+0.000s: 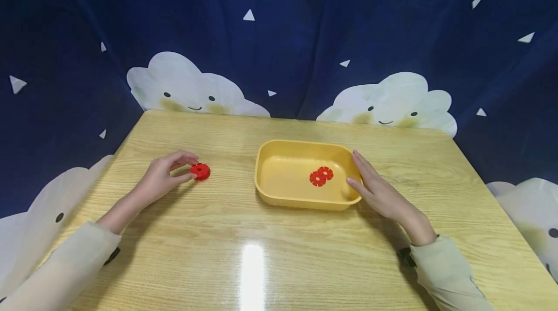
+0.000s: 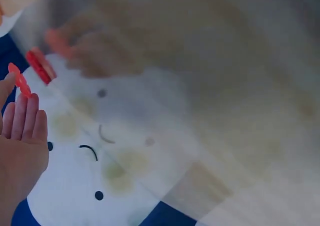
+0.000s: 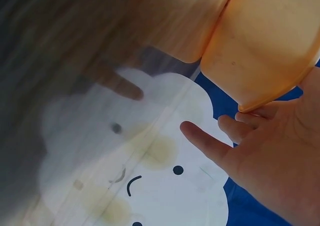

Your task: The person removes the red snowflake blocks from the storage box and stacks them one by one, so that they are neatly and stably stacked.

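My left hand [image 1: 167, 175] reaches over the left part of the table and pinches a red notched plastic disc [image 2: 20, 81] between thumb and fingertips. Close by it, in the left wrist view, more red discs [image 2: 41, 66] lie flat on the tabletop; from the head view they overlap the held one. At the right end of a yellow plastic box [image 1: 279, 199], my right hand [image 1: 383, 194] holds the rim, thumb on the inner side and fingers along the outside. Two red discs [image 1: 317, 178] lie overlapping on the box floor, toward its right side.
The wooden table [image 1: 183, 248] is glossy and mirrors the hands in both wrist views. Behind it hangs a dark blue curtain [image 1: 283, 35] with white triangles and smiling clouds [image 1: 392, 98]. Bare wood lies between the left hand and the box.
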Action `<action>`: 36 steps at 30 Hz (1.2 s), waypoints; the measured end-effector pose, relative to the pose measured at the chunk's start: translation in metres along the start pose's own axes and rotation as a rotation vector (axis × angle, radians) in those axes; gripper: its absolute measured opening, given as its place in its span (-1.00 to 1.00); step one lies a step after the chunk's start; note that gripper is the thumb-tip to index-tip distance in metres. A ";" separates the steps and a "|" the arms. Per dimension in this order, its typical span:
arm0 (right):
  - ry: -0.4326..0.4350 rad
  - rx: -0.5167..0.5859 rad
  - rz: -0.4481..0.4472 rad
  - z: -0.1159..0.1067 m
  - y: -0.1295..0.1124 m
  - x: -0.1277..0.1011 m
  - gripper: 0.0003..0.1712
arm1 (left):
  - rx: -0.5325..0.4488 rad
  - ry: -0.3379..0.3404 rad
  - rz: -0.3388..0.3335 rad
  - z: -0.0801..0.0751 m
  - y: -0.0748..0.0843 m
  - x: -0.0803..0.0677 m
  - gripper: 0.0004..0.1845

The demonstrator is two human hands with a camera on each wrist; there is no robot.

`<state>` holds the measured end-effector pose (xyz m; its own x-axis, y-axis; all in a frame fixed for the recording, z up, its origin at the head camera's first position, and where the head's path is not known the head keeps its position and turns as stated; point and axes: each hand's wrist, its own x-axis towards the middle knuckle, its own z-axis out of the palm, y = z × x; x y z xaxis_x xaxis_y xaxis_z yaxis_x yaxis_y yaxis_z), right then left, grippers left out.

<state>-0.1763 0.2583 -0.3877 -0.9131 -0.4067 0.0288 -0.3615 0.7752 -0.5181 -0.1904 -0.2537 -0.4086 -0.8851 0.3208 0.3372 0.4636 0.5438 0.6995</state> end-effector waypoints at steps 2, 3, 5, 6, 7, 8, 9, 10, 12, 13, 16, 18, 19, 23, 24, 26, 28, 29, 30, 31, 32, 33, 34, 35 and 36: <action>0.000 -0.002 -0.003 0.000 0.000 0.000 -0.19 | 0.026 -0.012 0.008 0.000 -0.004 -0.002 -0.55; 0.000 -0.004 -0.003 -0.001 0.000 0.000 -0.19 | 0.037 -0.017 0.015 0.001 -0.006 -0.002 -0.56; 0.000 -0.007 -0.003 -0.001 -0.001 0.000 -0.19 | 0.047 -0.022 0.027 0.002 -0.009 -0.003 -0.56; 0.000 -0.008 -0.001 -0.001 -0.001 0.000 -0.20 | 0.052 -0.022 0.032 0.003 -0.009 -0.002 -0.57; -0.001 -0.009 0.001 -0.001 -0.001 -0.001 -0.20 | 0.053 -0.023 0.036 0.003 -0.010 -0.002 -0.57; -0.002 -0.009 0.001 -0.001 -0.001 -0.001 -0.20 | 0.057 -0.024 0.039 0.004 -0.011 -0.001 -0.57; -0.004 -0.009 0.001 -0.001 -0.001 -0.001 -0.20 | 0.062 -0.025 0.041 0.005 -0.012 -0.001 -0.57; -0.006 -0.009 0.000 -0.001 -0.001 -0.001 -0.20 | 0.065 -0.026 0.043 0.005 -0.012 0.000 -0.57; -0.006 -0.008 0.001 -0.001 -0.001 0.000 -0.21 | 0.072 -0.026 0.039 0.006 -0.013 0.001 -0.57; -0.004 -0.006 0.000 -0.001 0.000 0.000 -0.20 | 0.076 -0.028 0.037 0.006 -0.014 0.002 -0.57; -0.005 -0.006 0.000 -0.001 -0.001 0.000 -0.20 | 0.088 -0.038 0.037 0.006 -0.015 0.003 -0.57; -0.004 -0.005 0.000 -0.001 -0.001 0.000 -0.19 | 0.096 -0.046 0.034 0.006 -0.017 0.003 -0.56; -0.006 -0.004 -0.001 -0.001 -0.001 0.000 -0.19 | 0.098 -0.050 0.034 0.005 -0.017 0.003 -0.56; -0.007 -0.005 -0.003 -0.001 -0.001 0.000 -0.19 | 0.116 -0.059 0.041 0.005 -0.018 0.004 -0.56; -0.005 -0.004 -0.003 -0.001 0.000 0.000 -0.19 | 0.119 -0.061 0.043 0.005 -0.018 0.004 -0.55; -0.004 -0.004 -0.004 -0.001 0.000 -0.001 -0.19 | 0.122 -0.060 0.047 0.004 -0.017 0.004 -0.56; -0.002 -0.005 -0.003 -0.001 0.000 -0.001 -0.19 | 0.126 -0.055 0.050 0.004 -0.015 0.004 -0.56; -0.002 -0.005 -0.001 -0.001 0.000 -0.001 -0.19 | 0.129 -0.050 0.052 0.004 -0.014 0.004 -0.56; 0.000 -0.005 0.001 -0.001 0.000 -0.001 -0.20 | 0.135 -0.045 0.053 0.004 -0.013 0.004 -0.56; 0.000 -0.005 0.003 -0.001 0.000 0.000 -0.20 | 0.140 -0.038 0.056 0.004 -0.012 0.004 -0.57; 0.001 -0.006 0.004 -0.001 0.001 0.000 -0.20 | 0.143 -0.033 0.059 0.004 -0.011 0.004 -0.57; 0.002 -0.005 0.005 -0.001 0.001 0.000 -0.20 | 0.147 -0.029 0.060 0.005 -0.010 0.005 -0.57; 0.005 -0.004 0.006 -0.001 0.001 0.000 -0.20 | 0.148 -0.027 0.062 0.005 -0.008 0.006 -0.57; 0.005 -0.003 0.005 -0.001 0.000 0.000 -0.20 | 0.143 -0.025 0.061 0.006 -0.006 0.007 -0.56; 0.004 -0.002 0.005 -0.001 0.000 0.000 -0.20 | 0.138 -0.025 0.059 0.006 -0.003 0.008 -0.56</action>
<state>-0.1764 0.2592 -0.3871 -0.9156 -0.4009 0.0299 -0.3576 0.7783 -0.5161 -0.1989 -0.2479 -0.4123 -0.8554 0.3739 0.3584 0.5179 0.6241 0.5850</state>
